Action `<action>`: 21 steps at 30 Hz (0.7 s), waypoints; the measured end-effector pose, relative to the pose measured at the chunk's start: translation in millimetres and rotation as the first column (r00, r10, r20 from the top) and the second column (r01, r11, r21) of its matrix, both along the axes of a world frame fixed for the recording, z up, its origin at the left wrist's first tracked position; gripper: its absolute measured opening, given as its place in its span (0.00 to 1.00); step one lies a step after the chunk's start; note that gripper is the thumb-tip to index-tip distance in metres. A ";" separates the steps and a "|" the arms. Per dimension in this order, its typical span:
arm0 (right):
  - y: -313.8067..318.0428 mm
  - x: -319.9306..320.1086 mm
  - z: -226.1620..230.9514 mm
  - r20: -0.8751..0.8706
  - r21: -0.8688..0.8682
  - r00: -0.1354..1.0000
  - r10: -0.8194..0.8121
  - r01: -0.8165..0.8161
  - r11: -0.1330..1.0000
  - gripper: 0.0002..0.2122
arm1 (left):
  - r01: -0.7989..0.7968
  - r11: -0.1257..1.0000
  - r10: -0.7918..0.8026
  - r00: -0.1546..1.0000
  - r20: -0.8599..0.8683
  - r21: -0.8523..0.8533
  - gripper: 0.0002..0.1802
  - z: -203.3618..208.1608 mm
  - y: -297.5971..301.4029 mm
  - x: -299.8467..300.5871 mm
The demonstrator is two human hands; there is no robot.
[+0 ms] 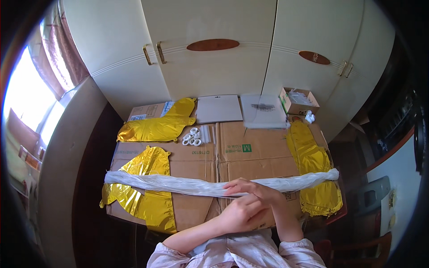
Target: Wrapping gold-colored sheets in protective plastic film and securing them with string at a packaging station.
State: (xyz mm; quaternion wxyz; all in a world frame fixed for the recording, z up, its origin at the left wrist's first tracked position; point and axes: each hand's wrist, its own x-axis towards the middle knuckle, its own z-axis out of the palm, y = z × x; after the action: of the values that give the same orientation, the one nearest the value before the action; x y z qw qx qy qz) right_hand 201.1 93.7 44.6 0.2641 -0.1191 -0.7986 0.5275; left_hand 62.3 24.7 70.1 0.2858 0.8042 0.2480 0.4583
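Note:
A long bundle of white thread (178, 184) stretches across the cardboard from left to right, its strands slightly fanned. Over its middle is my right hand (254, 190), fingers reaching left and partly spread across the strands. Just below it, nearer my body, my left hand (246, 211) is closed, close to the right wrist. What the left fingers hold, if anything, is hidden. Under the bundle's left part lies a gold foil balloon (149, 203), flat and creased. Another gold foil balloon (313, 154) lies flat beneath its right end.
Flattened cardboard (254, 156) covers the table. Farther back lie more gold foil (156, 128), several white tape rolls (192, 137), clear sticks (206, 134), a grey board (219, 108) and a clear plastic bag (263, 114). A small open box (299, 106) stands at the back right, before cream cabinets (210, 71).

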 end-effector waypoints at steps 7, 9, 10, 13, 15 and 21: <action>6.8 11.9 -11.0 0.052 0.156 0.991 -0.123 0.114 0.981 0.05 | 0.094 0.896 -0.053 0.993 0.105 -0.435 0.04 20.8 -6.7 -36.5; 5.2 22.6 -9.4 0.069 0.135 0.972 -0.223 0.213 0.968 0.05 | 0.109 0.711 0.127 0.952 0.279 -0.695 0.06 18.0 -10.0 -54.8; 5.1 29.4 -9.5 0.080 0.125 0.958 -0.275 0.264 0.957 0.06 | 0.165 0.578 0.242 0.901 0.361 -0.799 0.06 17.1 -11.5 -63.4; 4.6 50.5 -16.9 0.164 0.266 0.897 -0.411 0.361 0.894 0.06 | 0.252 0.624 0.312 0.788 0.531 -0.740 0.07 0.3 -11.1 -95.5; 1.4 63.8 -21.6 0.210 0.333 0.831 -0.516 0.435 0.836 0.08 | 0.236 0.600 0.418 0.723 0.550 -0.765 0.07 -0.1 -17.3 -114.7; -3.7 117.6 -34.4 0.271 0.454 0.606 -0.748 0.605 0.654 0.11 | 0.265 0.737 0.446 0.499 0.743 -0.621 0.08 -0.5 -27.9 -175.1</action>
State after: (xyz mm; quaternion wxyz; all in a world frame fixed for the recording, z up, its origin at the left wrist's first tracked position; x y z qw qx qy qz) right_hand 318.7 90.0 10.2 0.2761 -0.4868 -0.8019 0.2092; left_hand -112.7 -3.3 69.6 0.6102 0.2898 0.2635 0.6887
